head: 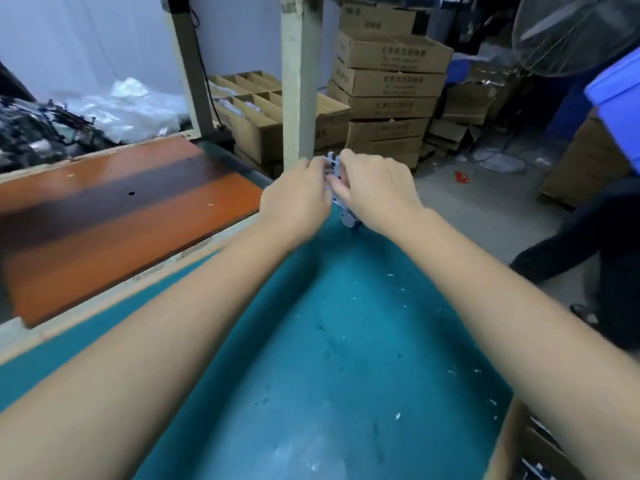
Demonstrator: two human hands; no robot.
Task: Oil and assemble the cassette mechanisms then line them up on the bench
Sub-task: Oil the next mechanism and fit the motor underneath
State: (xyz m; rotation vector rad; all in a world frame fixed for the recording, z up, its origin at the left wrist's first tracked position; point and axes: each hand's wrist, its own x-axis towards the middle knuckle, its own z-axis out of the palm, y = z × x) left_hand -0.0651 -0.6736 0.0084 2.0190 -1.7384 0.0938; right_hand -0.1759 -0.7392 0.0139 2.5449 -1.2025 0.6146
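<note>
Both my arms stretch out to the far end of the teal bench [332, 341]. A pale grey cassette mechanism [333, 164] stands between my hands there, mostly hidden by them. My left hand [298, 199] grips its left side with curled fingers. My right hand [377, 188] grips its right side, thumb pressed on the front. A lower grey part [349, 218] of a mechanism shows below my right hand on the bench surface; whether it is a separate piece I cannot tell.
A brown wooden board [114, 209] lies left of the teal mat. A white post [299, 77] rises just behind my hands. Stacked cardboard boxes [391, 84] fill the floor beyond. A person in dark trousers [602, 244] stands right, under a blue crate [620, 95].
</note>
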